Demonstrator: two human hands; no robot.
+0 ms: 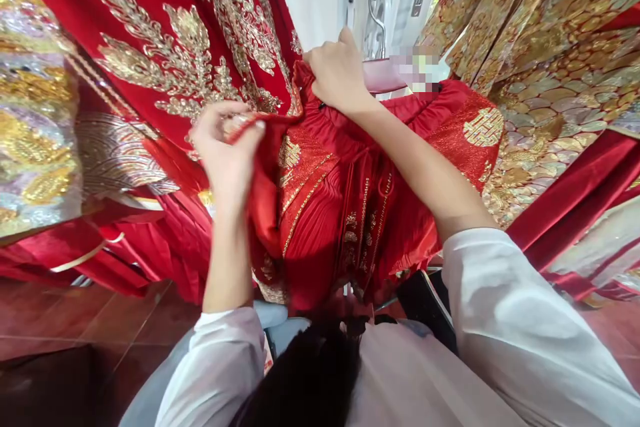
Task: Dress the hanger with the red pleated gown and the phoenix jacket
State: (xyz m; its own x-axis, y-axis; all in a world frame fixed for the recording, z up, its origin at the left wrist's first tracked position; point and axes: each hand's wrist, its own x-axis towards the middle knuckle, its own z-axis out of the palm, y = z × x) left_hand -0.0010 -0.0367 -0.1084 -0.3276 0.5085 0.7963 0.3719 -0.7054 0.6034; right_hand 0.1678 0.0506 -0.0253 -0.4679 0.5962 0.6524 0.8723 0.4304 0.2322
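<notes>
A red pleated skirt (313, 233) with gold embroidery and a gathered waistband hangs in front of me on a pale pink hanger (384, 75) with a metal hook. My left hand (225, 147) pinches an edge of the red cloth between thumb and fingers, at the skirt's left side. Higher up, my right hand (340, 73) is closed on the waistband's upper left corner, beside the hanger. The fingertips of my right hand are hidden behind its knuckles. A round gold emblem shows on the skirt's right panel.
At the left hangs a red garment (145, 7) with heavy gold embroidery. A gold scale-patterned garment (540, 67) fills the right side. Behind the hanger are a white frame and several metal hooks (381, 7). Dark red tiles (145, 320) cover the floor.
</notes>
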